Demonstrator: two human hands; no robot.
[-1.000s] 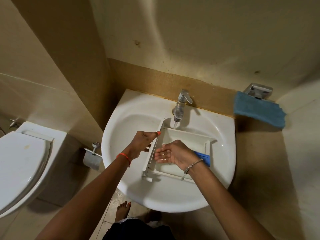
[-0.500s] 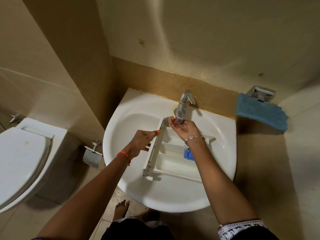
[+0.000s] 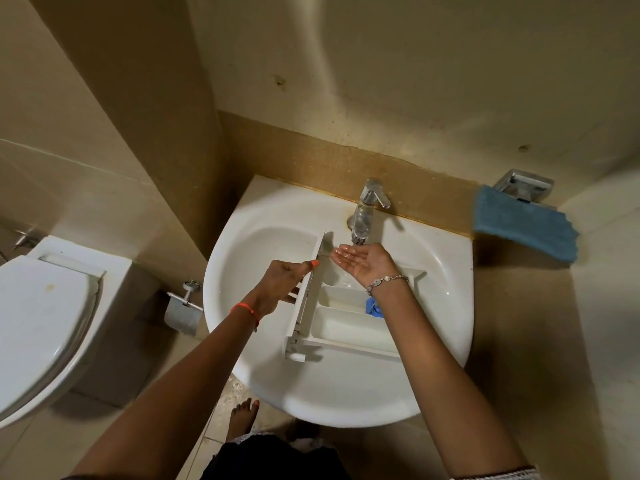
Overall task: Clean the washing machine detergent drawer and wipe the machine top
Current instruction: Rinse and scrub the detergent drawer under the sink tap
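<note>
Detergent drawer [image 3: 346,317] lies in the sink [image 3: 263,244]. The left hand [image 3: 280,282] grips its front panel, thumb on top and fingers curled behind, probably to steady it. Just beyond that thumb, the right hand [image 3: 360,263] lies palm-up under the tap [image 3: 363,216], fingers straight and together, apparently to catch rinse water.

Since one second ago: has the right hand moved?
Yes. The right hand left the middle of the detergent drawer and went away from the person, to palm-up under the tap.
</note>
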